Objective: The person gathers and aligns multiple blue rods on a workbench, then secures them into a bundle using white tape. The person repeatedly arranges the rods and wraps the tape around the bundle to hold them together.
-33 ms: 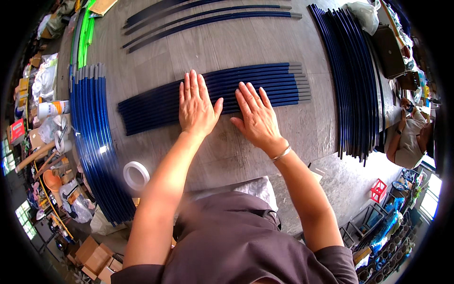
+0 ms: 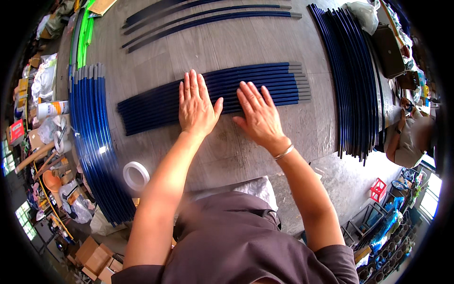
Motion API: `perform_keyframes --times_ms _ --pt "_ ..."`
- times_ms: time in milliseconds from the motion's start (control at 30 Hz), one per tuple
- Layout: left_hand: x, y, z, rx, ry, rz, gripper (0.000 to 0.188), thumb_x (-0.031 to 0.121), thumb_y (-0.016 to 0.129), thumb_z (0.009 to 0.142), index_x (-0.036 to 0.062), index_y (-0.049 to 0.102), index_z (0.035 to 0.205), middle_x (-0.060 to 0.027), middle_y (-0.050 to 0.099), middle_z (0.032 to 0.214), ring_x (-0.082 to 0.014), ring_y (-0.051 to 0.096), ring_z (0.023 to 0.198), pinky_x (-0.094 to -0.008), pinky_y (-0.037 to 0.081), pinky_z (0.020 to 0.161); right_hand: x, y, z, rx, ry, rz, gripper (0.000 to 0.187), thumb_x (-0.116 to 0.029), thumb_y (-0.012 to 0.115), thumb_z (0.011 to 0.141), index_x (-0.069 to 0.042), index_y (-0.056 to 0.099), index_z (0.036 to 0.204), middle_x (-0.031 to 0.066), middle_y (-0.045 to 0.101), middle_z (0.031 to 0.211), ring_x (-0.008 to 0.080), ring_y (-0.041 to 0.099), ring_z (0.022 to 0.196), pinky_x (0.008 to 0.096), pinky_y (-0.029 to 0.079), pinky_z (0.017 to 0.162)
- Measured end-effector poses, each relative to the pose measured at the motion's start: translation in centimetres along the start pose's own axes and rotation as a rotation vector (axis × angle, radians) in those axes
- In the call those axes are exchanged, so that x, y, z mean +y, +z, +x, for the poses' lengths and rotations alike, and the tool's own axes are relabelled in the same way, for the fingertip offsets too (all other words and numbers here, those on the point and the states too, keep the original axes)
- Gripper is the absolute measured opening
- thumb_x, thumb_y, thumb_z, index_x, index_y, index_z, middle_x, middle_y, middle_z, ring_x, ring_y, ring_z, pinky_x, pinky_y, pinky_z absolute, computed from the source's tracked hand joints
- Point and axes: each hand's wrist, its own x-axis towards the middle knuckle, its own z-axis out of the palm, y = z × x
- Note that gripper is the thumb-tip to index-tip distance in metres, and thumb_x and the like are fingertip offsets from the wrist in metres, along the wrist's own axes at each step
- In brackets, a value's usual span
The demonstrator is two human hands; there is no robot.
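Observation:
Several dark blue rods (image 2: 156, 104) with grey right ends lie side by side in a flat row across the grey wood-patterned table (image 2: 227, 161). My left hand (image 2: 197, 108) lies flat on the middle of the row, fingers stretched out and thumb apart. Farther right, my right hand (image 2: 259, 112) rests with its fingers over the near rods, also outstretched, its palm and wrist toward the near side. Neither hand grips anything. A silvery bracelet (image 2: 284, 152) circles my right wrist.
Glossy blue rods (image 2: 94, 137) line the left table edge, near a white tape roll (image 2: 136, 175) and green rods (image 2: 86, 28). A dark rod bundle (image 2: 352, 80) lies at right; more rods (image 2: 213, 21) lie at the far side. Another person (image 2: 409, 139) is beyond the right edge.
My right hand has shifted slightly to the right along the rods, its wrist moving right too. My left hand and the rods stay where they were.

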Motion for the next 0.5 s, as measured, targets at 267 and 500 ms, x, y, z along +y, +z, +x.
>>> perform_keyframes --times_ms 267,500 --pt "0.0 0.2 0.0 -0.017 -0.022 -0.009 0.084 0.042 0.057 0.093 -0.0102 0.022 0.149 -0.0290 0.020 0.157 -0.0394 0.016 0.149 -0.0483 0.013 0.121 9.4 -2.7 -8.9 0.175 0.435 -0.295 0.062 -0.029 0.063 0.091 0.002 0.043 0.141 0.0207 0.037 0.152 0.0354 0.031 0.144 0.0475 0.022 0.119" --pt "-0.3 0.3 0.1 -0.011 -0.014 -0.018 0.083 0.042 0.055 0.094 -0.0101 0.021 0.149 -0.0288 0.018 0.158 -0.0398 0.015 0.149 -0.0487 0.012 0.122 7.3 -2.5 -13.2 0.091 0.353 -0.129 0.062 -0.022 0.060 0.090 0.001 0.040 0.144 0.0182 0.036 0.154 0.0354 0.031 0.144 0.0474 0.021 0.120"
